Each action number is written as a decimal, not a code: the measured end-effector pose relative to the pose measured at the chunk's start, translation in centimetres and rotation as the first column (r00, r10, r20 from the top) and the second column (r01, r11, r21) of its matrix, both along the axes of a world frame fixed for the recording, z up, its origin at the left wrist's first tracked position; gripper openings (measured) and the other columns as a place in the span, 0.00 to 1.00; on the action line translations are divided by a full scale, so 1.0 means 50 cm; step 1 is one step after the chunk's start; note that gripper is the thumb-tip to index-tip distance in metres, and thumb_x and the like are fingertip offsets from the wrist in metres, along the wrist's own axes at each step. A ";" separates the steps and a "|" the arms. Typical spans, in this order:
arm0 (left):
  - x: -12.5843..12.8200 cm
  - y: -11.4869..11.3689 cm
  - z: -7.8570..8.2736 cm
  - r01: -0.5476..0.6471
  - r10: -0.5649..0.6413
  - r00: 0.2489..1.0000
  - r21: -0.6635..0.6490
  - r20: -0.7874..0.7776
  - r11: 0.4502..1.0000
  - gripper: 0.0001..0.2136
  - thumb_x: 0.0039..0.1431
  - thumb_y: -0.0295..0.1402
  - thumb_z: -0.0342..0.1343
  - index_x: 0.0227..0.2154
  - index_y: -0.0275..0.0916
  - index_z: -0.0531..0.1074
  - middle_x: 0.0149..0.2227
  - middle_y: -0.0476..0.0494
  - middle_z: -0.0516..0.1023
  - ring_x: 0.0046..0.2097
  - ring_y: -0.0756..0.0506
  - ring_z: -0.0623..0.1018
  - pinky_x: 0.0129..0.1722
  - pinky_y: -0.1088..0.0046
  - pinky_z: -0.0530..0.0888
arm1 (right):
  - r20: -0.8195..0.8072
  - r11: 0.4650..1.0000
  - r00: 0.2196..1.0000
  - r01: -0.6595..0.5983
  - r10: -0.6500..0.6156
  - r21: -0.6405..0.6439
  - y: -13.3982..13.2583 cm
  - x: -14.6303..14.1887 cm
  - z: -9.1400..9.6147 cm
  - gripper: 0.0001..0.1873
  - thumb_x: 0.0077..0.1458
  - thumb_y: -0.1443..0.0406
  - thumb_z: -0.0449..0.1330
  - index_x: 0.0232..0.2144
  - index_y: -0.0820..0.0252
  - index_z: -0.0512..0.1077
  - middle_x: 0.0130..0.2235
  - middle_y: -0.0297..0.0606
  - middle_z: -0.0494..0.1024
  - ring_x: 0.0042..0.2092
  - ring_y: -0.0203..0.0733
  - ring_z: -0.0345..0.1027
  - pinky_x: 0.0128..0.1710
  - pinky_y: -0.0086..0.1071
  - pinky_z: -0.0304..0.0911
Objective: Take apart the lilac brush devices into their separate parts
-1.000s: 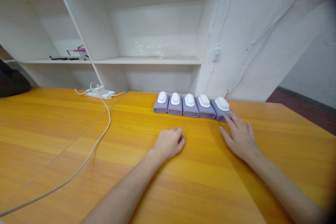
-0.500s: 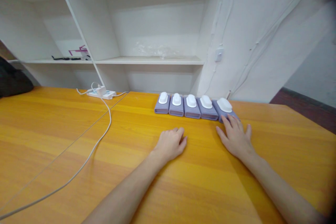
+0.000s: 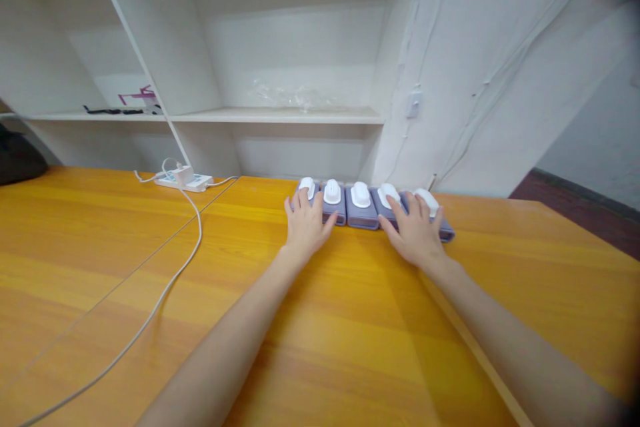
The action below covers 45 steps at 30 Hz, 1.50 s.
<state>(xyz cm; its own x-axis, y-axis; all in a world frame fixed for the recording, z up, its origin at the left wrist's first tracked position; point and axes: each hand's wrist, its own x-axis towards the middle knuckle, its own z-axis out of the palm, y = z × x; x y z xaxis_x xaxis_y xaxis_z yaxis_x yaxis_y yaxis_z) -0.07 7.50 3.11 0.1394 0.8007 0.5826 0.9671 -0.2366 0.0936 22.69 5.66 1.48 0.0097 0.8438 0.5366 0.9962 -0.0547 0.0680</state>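
Several purple boxes with white domed tops (image 3: 361, 203) stand side by side in a row near the far edge of the orange wooden table (image 3: 100, 247). My left hand (image 3: 305, 223) lies with fingers spread over the leftmost boxes, fingertips touching them. My right hand (image 3: 414, 230) lies flat with fingers stretched over the two rightmost boxes. Neither hand grips anything.
A white power strip (image 3: 180, 179) with a plugged charger sits at the table's back left, its cable (image 3: 165, 287) trailing toward the front left. White shelves (image 3: 280, 115) stand behind, with clear plastic wrap on one. A dark bag (image 3: 17, 159) lies at far left.
Both hands moved forward from the bare table onto the row of boxes. The left hand uncurled and spread its fingers.
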 end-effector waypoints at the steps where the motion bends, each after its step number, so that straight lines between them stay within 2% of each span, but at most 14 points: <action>1: 0.007 0.012 0.008 -0.025 0.025 1.000 -0.004 0.014 1.000 0.25 0.59 0.50 0.46 0.55 0.42 0.61 0.60 0.32 0.57 0.62 0.33 0.55 0.57 0.47 0.54 | -0.026 1.000 0.999 0.026 -0.026 -0.013 0.012 -0.008 0.008 0.30 0.61 0.48 0.40 0.61 0.52 0.55 0.63 0.51 0.53 0.63 0.60 0.40 0.55 0.66 0.40; 5: 0.033 0.043 0.030 -0.064 0.070 0.997 -0.119 0.041 0.991 0.30 0.56 0.56 0.45 0.59 0.51 0.56 0.66 0.37 0.47 0.66 0.29 0.43 0.57 0.39 0.48 | -0.073 0.990 0.993 0.087 -0.095 -0.113 0.055 -0.027 0.025 0.39 0.54 0.38 0.39 0.62 0.47 0.54 0.65 0.49 0.46 0.64 0.66 0.35 0.53 0.70 0.33; 8: 0.046 0.053 0.029 -0.124 0.138 0.989 -0.223 0.047 0.967 0.35 0.52 0.60 0.47 0.60 0.52 0.55 0.67 0.38 0.45 0.66 0.26 0.41 0.57 0.37 0.48 | -0.093 0.974 0.987 0.112 -0.132 -0.196 0.075 -0.029 0.023 0.42 0.50 0.35 0.39 0.61 0.44 0.55 0.66 0.46 0.44 0.64 0.70 0.31 0.51 0.73 0.28; 10: 0.052 0.058 0.022 -0.161 0.180 0.982 -0.252 0.054 0.954 0.38 0.49 0.63 0.47 0.61 0.52 0.55 0.67 0.37 0.44 0.66 0.26 0.41 0.57 0.37 0.47 | -0.090 0.974 0.989 0.100 -0.121 -0.204 0.082 -0.031 0.021 0.42 0.50 0.34 0.39 0.60 0.45 0.56 0.66 0.46 0.46 0.64 0.70 0.32 0.51 0.73 0.27; 14: 0.058 0.075 0.008 -0.129 0.141 0.988 -0.155 0.067 0.979 0.39 0.50 0.65 0.42 0.61 0.51 0.54 0.67 0.37 0.43 0.66 0.28 0.40 0.58 0.38 0.44 | -0.001 0.993 1.000 0.001 -0.001 -0.117 0.095 -0.038 0.032 0.41 0.52 0.36 0.39 0.61 0.48 0.56 0.66 0.46 0.46 0.65 0.65 0.31 0.54 0.69 0.24; 18: 0.057 0.106 0.005 -0.096 0.100 0.994 -0.102 0.040 0.990 0.34 0.53 0.62 0.40 0.61 0.53 0.56 0.67 0.39 0.45 0.67 0.30 0.39 0.59 0.38 0.42 | 0.049 0.995 0.998 -0.036 0.041 -0.096 0.117 -0.035 0.049 0.42 0.52 0.36 0.39 0.62 0.49 0.54 0.66 0.47 0.46 0.65 0.65 0.31 0.54 0.70 0.23; 20: 0.055 0.122 0.002 -0.084 0.090 0.995 -0.146 0.036 0.986 0.33 0.53 0.62 0.41 0.60 0.54 0.57 0.67 0.40 0.47 0.66 0.29 0.41 0.57 0.35 0.43 | 0.037 0.987 0.999 -0.025 0.032 -0.159 0.128 -0.026 0.049 0.42 0.50 0.35 0.39 0.61 0.46 0.57 0.66 0.45 0.48 0.64 0.67 0.33 0.52 0.72 0.23; 23: 0.051 0.139 -0.008 -0.045 0.060 0.996 -0.234 0.059 0.971 0.33 0.52 0.63 0.41 0.59 0.57 0.57 0.65 0.41 0.52 0.65 0.26 0.45 0.53 0.32 0.50 | -0.042 0.950 0.999 0.017 -0.032 -0.313 0.139 -0.010 0.042 0.42 0.47 0.32 0.37 0.56 0.41 0.63 0.65 0.43 0.50 0.60 0.71 0.45 0.50 0.75 0.28; 25: 0.051 0.143 -0.014 -0.033 0.050 0.997 -0.252 0.060 0.967 0.33 0.52 0.62 0.42 0.59 0.57 0.57 0.65 0.41 0.53 0.65 0.26 0.46 0.52 0.32 0.53 | -0.071 0.930 0.996 0.025 -0.055 -0.366 0.144 -0.002 0.037 0.42 0.46 0.32 0.37 0.54 0.40 0.66 0.65 0.43 0.49 0.58 0.71 0.50 0.49 0.76 0.31; 31: 0.053 0.134 -0.015 -0.038 0.048 0.998 -0.237 0.039 0.971 0.30 0.55 0.58 0.42 0.60 0.57 0.55 0.64 0.43 0.53 0.65 0.29 0.47 0.53 0.34 0.53 | -0.082 0.924 0.995 0.014 -0.049 -0.382 0.144 -0.001 0.040 0.42 0.46 0.32 0.37 0.54 0.39 0.66 0.64 0.42 0.50 0.58 0.71 0.51 0.49 0.76 0.32; 37: 0.051 0.113 -0.012 -0.038 0.048 0.998 -0.256 0.035 0.966 0.30 0.55 0.58 0.43 0.60 0.57 0.56 0.65 0.43 0.53 0.65 0.30 0.48 0.54 0.36 0.54 | -0.095 0.903 0.993 0.020 -0.067 -0.430 0.135 -0.005 0.045 0.40 0.47 0.32 0.38 0.55 0.37 0.65 0.65 0.40 0.50 0.58 0.71 0.50 0.49 0.75 0.38; 45: 0.049 0.056 -0.007 -0.039 0.051 0.998 -0.242 0.041 0.970 0.30 0.56 0.57 0.43 0.60 0.56 0.55 0.65 0.42 0.53 0.65 0.30 0.49 0.54 0.37 0.54 | -0.073 0.908 0.996 0.009 -0.044 -0.420 0.084 -0.012 0.054 0.42 0.46 0.31 0.38 0.54 0.40 0.67 0.64 0.42 0.51 0.55 0.72 0.55 0.47 0.71 0.46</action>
<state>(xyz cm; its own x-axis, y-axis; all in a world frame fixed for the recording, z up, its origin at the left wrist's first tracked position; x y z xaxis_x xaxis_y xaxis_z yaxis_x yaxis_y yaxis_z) 2.37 10.32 2.75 0.0775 0.9229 0.3771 0.9695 -0.1579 0.1873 22.09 9.87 4.17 0.0628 0.9894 0.1307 0.9978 -0.0648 0.0117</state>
